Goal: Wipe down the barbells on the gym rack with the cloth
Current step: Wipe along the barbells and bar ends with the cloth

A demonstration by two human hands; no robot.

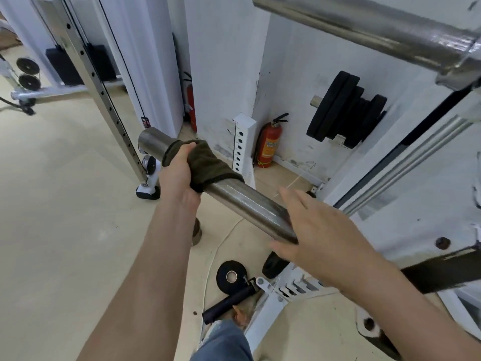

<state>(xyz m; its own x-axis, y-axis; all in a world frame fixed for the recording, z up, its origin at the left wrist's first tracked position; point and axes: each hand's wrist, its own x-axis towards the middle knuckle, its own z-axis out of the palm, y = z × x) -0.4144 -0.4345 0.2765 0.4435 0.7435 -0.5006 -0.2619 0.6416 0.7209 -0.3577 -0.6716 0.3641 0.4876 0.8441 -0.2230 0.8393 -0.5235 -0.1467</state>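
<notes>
A steel barbell sleeve (242,199) runs from centre right up and left to its open end. A dark olive cloth (208,162) is wrapped around the sleeve close to that end. My left hand (179,173) grips the cloth and the bar together. Lower down the same sleeve, my right hand (315,227) lies with its fingers straight across the top and the thumb underneath. A second barbell sleeve (364,27) crosses the top right corner above, resting on the white rack (406,157).
Black weight plates (338,113) hang on a peg on the wall. Two red fire extinguishers (269,144) stand in the corners. A small black plate (231,276) and a black handle (229,303) lie on the floor beside the rack's white base. A perforated steel upright (104,95) stands left.
</notes>
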